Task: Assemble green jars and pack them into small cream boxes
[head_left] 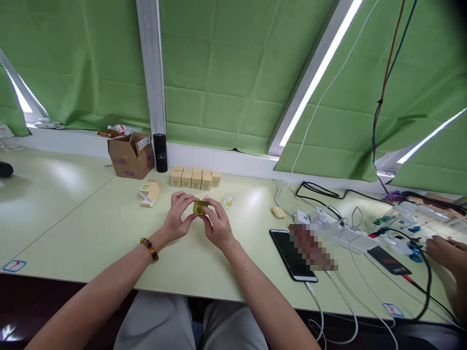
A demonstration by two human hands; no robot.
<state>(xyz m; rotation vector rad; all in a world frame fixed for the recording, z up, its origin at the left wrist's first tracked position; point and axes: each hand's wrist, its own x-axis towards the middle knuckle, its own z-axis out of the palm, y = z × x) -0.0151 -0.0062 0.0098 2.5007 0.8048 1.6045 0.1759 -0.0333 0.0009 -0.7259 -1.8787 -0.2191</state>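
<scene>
Between my two hands is a small yellow-green, square-shaped container point(200, 207), held just above the table. My left hand point(178, 216) grips its left side with thumb and fingers. From the right, my right hand point(217, 222) holds it, with fingers over its top; what lies inside is too small to tell. Just right of my hands sits a little clear plastic container point(228, 200) with something yellow in it. An open small cardboard box point(149, 193) lies on its side to the left. Behind my hands stand several small kraft boxes point(187, 178) in a row.
A large open carton point(131, 155) and a black cylinder point(160, 153) stand at the back left. To the right are a phone point(292, 255), a beige case point(278, 212), a dark phone point(388, 260) and tangled cables. Another person's hand point(447, 255) is at the far right.
</scene>
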